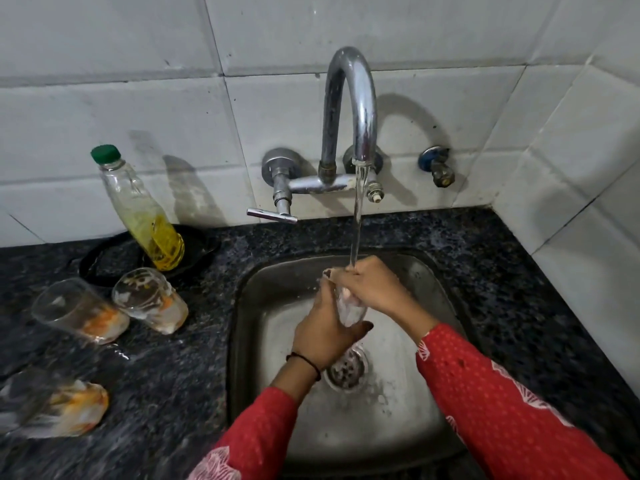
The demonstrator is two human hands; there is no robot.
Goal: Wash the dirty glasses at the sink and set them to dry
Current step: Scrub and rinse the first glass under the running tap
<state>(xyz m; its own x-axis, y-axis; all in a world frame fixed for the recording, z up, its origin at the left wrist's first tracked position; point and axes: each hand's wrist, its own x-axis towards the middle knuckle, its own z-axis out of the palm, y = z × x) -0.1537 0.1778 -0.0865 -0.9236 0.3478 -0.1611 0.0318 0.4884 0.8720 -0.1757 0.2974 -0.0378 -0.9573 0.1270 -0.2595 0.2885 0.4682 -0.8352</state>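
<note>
Over the steel sink [263, 292] my left hand [323, 332] grips a clear glass [348, 311] from below. My right hand [374, 287] wraps around its upper part, fingers at the rim. Water runs from the chrome tap [349, 109] onto my right hand and the glass. Three dirty glasses with orange residue stand on the dark counter to the left: one [81, 311], another [150, 299] beside it, and a blurred third [52, 403] near the front edge.
A bottle of yellow liquid with a green cap [138, 209] leans on a black dish [104, 261] behind the dirty glasses. The tap lever [272, 214] sticks out left. A small valve [438, 166] sits on the tiled wall. Granite counter [512, 271] lies right of the sink.
</note>
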